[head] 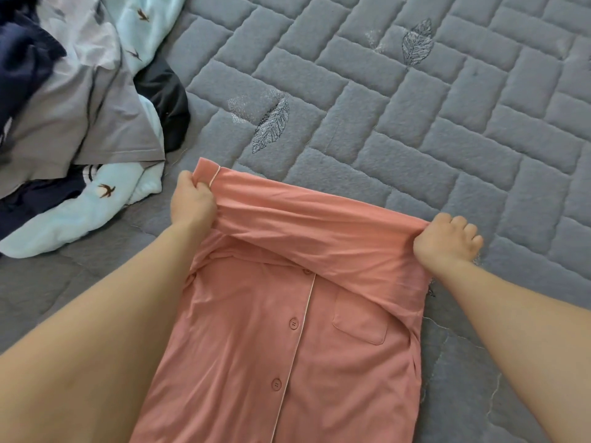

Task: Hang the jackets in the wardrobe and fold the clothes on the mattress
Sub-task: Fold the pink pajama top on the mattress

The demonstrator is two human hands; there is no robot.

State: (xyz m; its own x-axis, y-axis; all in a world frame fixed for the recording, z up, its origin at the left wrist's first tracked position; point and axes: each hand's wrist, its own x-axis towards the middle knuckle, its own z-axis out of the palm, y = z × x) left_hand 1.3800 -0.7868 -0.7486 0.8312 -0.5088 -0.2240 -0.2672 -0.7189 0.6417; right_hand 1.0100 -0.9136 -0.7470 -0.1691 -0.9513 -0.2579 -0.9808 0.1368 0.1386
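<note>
Partway through folding, a salmon-pink button-front pyjama shirt (287,330) lies front-up on a grey quilted mattress (415,107), directly in front of the person. Its sides look already turned in, making a long narrow strip with buttons and a chest pocket showing. The left hand (192,203) pinches the far left corner of the shirt in curled fingers, and the right hand (444,239) grips the far right corner in a closed fist. Between them the far end is lifted and doubled over toward the person, so this fold seems underway, not finished. At the upper left, an unfolded heap of clothes (73,116), pale blue, grey and navy, waits on the mattress. No wardrobe or jackets are visible, so that part cannot be judged.
</note>
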